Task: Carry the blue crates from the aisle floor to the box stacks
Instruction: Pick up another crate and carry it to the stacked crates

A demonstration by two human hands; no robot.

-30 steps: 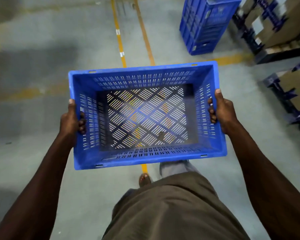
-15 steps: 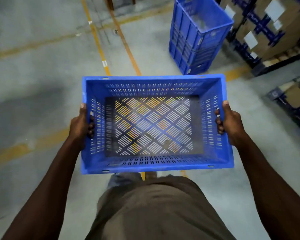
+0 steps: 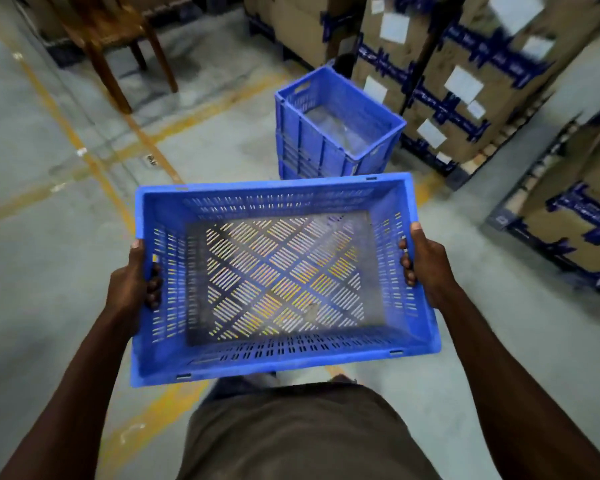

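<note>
Two hands: both carry one blue crate (image 3: 284,275) above the floor (image 3: 32,271), in front of the person's body.
Chair: a wooden chair (image 3: 118,39) stands at the far left on the floor.
Floor lines: yellow lines (image 3: 94,168) cross the grey floor under and left of the carried crate.
Left hand: the left hand (image 3: 134,284) holds the crate's left short wall, thumb on the rim, fingers curled through the handle slot; its grip is closed around that wall.
Carried crate: empty, open side up, roughly level; floor shows through its slotted base.
Right hand: the right hand (image 3: 426,263) holds the right short wall the same way, grip closed around the rim.
Crate stack: stacked blue crates (image 3: 329,133) stand on the floor beyond the carried crate, apart from it.
Box stacks: cardboard boxes (image 3: 465,81) with blue tape and white labels rise just beside that stack, at right.
</note>
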